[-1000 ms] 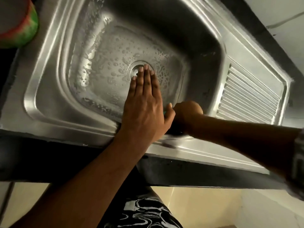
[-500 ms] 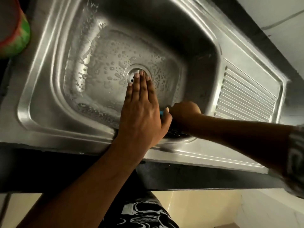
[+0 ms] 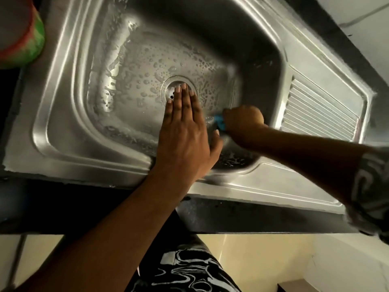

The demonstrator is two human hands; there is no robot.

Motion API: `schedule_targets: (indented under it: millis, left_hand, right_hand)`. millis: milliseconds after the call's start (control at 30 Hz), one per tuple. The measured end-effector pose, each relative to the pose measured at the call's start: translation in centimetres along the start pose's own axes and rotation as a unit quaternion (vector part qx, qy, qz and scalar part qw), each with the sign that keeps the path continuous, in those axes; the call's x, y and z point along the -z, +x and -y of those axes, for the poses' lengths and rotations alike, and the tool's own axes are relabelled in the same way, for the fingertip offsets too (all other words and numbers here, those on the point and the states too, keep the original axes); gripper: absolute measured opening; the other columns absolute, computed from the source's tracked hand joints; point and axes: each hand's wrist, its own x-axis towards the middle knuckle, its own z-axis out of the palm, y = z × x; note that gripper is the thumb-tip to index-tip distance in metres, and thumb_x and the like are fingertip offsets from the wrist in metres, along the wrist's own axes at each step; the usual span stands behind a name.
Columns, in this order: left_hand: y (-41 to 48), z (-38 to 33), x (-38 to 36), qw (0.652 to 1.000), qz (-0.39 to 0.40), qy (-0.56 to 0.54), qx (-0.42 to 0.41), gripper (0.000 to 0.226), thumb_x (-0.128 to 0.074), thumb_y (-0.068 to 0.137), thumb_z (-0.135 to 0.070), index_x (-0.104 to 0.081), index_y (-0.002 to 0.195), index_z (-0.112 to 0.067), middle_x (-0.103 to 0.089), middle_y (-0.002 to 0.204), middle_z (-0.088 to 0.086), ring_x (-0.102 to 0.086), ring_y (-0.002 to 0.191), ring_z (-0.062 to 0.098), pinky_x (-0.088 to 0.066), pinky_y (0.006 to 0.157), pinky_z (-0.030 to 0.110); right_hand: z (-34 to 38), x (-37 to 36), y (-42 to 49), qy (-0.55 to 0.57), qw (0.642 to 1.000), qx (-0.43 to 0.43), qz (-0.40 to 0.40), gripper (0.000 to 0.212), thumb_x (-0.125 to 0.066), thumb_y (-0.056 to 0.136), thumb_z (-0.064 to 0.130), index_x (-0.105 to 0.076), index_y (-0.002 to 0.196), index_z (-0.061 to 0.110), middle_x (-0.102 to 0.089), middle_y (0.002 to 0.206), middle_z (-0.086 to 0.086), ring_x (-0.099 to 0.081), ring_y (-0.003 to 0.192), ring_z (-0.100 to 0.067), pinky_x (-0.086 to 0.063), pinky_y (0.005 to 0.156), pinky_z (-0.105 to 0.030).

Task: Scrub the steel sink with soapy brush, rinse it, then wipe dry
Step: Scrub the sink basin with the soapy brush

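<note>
right hand [image 3: 242, 121] closed tight on one blue brush [image 3: 220, 122], middle right of frame | left hand [image 3: 185, 135] flat, fingers [image 3: 183, 95] together over one drain [image 3: 170, 91] | one wet steel sink [image 3: 63, 114], dark counter [image 3: 231, 216] | one green tub [image 3: 23, 39] upper left

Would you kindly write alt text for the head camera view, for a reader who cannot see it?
Seen from above, a person's right hand grips a blue scrubbing tool low in a wet, soapy steel sink. The left hand lies flat and open, fingertips over the drain. A ribbed draining board sits to the right.
</note>
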Motion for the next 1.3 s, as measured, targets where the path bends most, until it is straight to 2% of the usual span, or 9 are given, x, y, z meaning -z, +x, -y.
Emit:
schedule_targets:
  millis: [100, 267, 433, 633, 767, 900, 1067, 1200, 1300]
  left_hand:
    - [0.0, 0.0, -0.1, 1.000, -0.005, -0.004, 0.004, 0.100, -0.032, 0.097, -0.062, -0.006, 0.165, 0.007, -0.004, 0.172, 0.030, -0.002, 0.163, 0.039, -0.011, 0.132, 0.051]
    - [-0.1, 0.1, 0.0, 1.000, -0.005, -0.005, 0.000, 0.101, -0.021, 0.094, -0.063, -0.005, 0.164, 0.007, -0.003, 0.173, 0.030, -0.002, 0.163, 0.039, -0.010, 0.132, 0.052]
    - [0.0, -0.2, 0.0, 1.000, -0.008, -0.011, 0.005, 0.101, -0.022, 0.091, -0.061, -0.008, 0.165, 0.007, -0.005, 0.173, 0.030, -0.003, 0.163, 0.039, -0.009, 0.132, 0.051]
    - [0.0, -0.1, -0.1, 1.000, -0.015, -0.005, 0.002, 0.099, -0.020, 0.096, -0.063, -0.005, 0.164, 0.007, -0.005, 0.172, 0.030, -0.003, 0.163, 0.039, -0.011, 0.132, 0.052]
    - [0.0, 0.0, -0.2, 1.000, -0.017, -0.007, 0.003, 0.099, -0.019, 0.096, -0.063, -0.005, 0.164, 0.007, -0.005, 0.172, 0.030, -0.002, 0.163, 0.039, -0.012, 0.132, 0.052]
    - [0.0, -0.1, -0.1, 1.000, -0.017, -0.007, 0.006, 0.099, -0.019, 0.096, -0.063, -0.005, 0.164, 0.008, -0.005, 0.172, 0.031, -0.002, 0.163, 0.039, -0.012, 0.132, 0.052]
    - [0.0, -0.1, -0.1, 1.000, -0.024, 0.014, -0.001, 0.099, -0.022, 0.096, -0.062, -0.011, 0.162, 0.012, -0.013, 0.170, 0.035, -0.011, 0.161, 0.043, -0.015, 0.131, 0.053]
    - [0.0, -0.2, -0.1, 1.000, -0.022, 0.018, 0.002, 0.099, -0.020, 0.096, -0.061, -0.009, 0.162, 0.012, -0.011, 0.170, 0.036, -0.010, 0.161, 0.044, -0.014, 0.131, 0.053]
    - [-0.1, 0.0, 0.0, 1.000, -0.030, 0.004, 0.009, 0.100, -0.020, 0.096, -0.061, -0.007, 0.163, 0.011, -0.008, 0.171, 0.034, -0.007, 0.162, 0.042, -0.013, 0.132, 0.052]
  right_hand:
    - [1.9, -0.5, -2.4, -0.043, 0.994, 0.063, 0.081, 0.030, -0.047, 0.104, 0.041, -0.064, 0.119, 0.021, -0.070, 0.114, 0.000, -0.069, 0.107, -0.026, -0.044, 0.066, -0.034]
    - [-0.5, 2.7, -4.0, -0.043, 0.977, 0.115, 0.173, 0.027, -0.058, 0.099, 0.046, -0.068, 0.116, 0.028, -0.066, 0.103, 0.004, -0.067, 0.108, -0.025, -0.055, 0.082, -0.037]
    - [-4.9, 5.4, -6.1, -0.133, 0.951, 0.216, 0.179, 0.030, -0.060, 0.097, 0.047, -0.069, 0.120, 0.029, -0.072, 0.114, 0.006, -0.070, 0.109, -0.022, -0.056, 0.089, -0.032]
    - [-0.4, 2.8, -4.1, 0.076, 0.960, 0.156, 0.220, 0.035, -0.060, 0.097, 0.054, -0.067, 0.122, 0.029, -0.072, 0.113, 0.001, -0.067, 0.107, -0.024, -0.053, 0.094, -0.038]
    - [-1.4, 2.4, -5.0, 0.134, 0.958, 0.151, 0.203, 0.034, -0.063, 0.097, 0.049, -0.065, 0.126, 0.031, -0.072, 0.114, 0.002, -0.067, 0.108, -0.021, -0.051, 0.094, -0.033]
    - [-5.1, 4.5, -7.4, 0.010, 0.973, 0.146, 0.178, 0.031, -0.061, 0.098, 0.047, -0.064, 0.126, 0.034, -0.069, 0.120, 0.006, -0.066, 0.113, -0.021, -0.049, 0.086, -0.030]
    - [-8.1, 6.4, -3.5, -0.070, 0.997, 0.010, -0.040, 0.021, -0.069, 0.094, 0.027, -0.067, 0.109, 0.013, -0.069, 0.100, -0.013, -0.069, 0.091, -0.038, -0.053, 0.072, -0.035]
    - [-7.9, 5.7, -1.7, -0.079, 0.995, -0.030, -0.056, 0.019, -0.076, 0.084, 0.023, -0.068, 0.098, 0.011, -0.069, 0.087, -0.013, -0.070, 0.080, -0.037, -0.053, 0.064, -0.035]
    - [-6.5, 5.6, -3.8, -0.085, 0.996, 0.013, -0.019, 0.020, -0.069, 0.093, 0.031, -0.070, 0.107, 0.016, -0.071, 0.098, -0.010, -0.071, 0.090, -0.037, -0.051, 0.064, -0.034]
